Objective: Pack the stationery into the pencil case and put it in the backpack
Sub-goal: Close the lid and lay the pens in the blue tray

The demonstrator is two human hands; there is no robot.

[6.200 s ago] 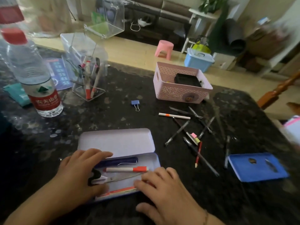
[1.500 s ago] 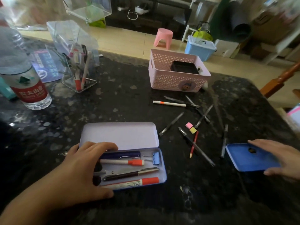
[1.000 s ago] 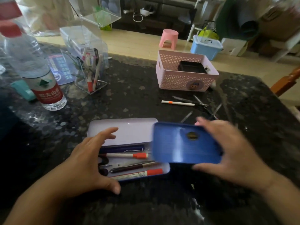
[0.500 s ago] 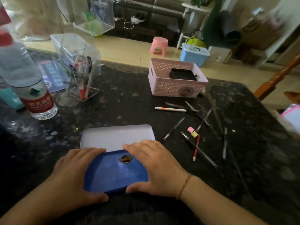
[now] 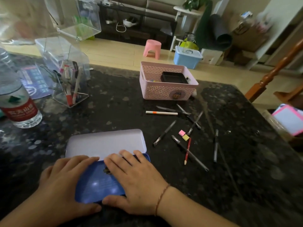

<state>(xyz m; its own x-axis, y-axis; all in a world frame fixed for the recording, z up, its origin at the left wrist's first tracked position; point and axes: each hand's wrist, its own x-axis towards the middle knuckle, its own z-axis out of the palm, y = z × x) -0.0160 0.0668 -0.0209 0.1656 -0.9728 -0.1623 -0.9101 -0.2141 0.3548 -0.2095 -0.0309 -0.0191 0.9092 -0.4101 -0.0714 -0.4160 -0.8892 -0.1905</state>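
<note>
Six seconds back I had both hands inside the open pencil case, arranging pens. Since then my right hand point(image 5: 137, 181) reached out to the blue lid point(image 5: 98, 184), which lay far right on the counter point(image 5: 114, 102), carried it over and set it on the case's tray. Now it covers the pens and scissors completely. My left hand point(image 5: 65, 182) has shifted from the tray's edge onto the lid, and both palms press flat on it.

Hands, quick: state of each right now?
Left hand: open, fingers flat on the blue lid, thumb at its near edge.
Right hand: open, fingers flat on the same lid, thumb at its near edge.
</note>
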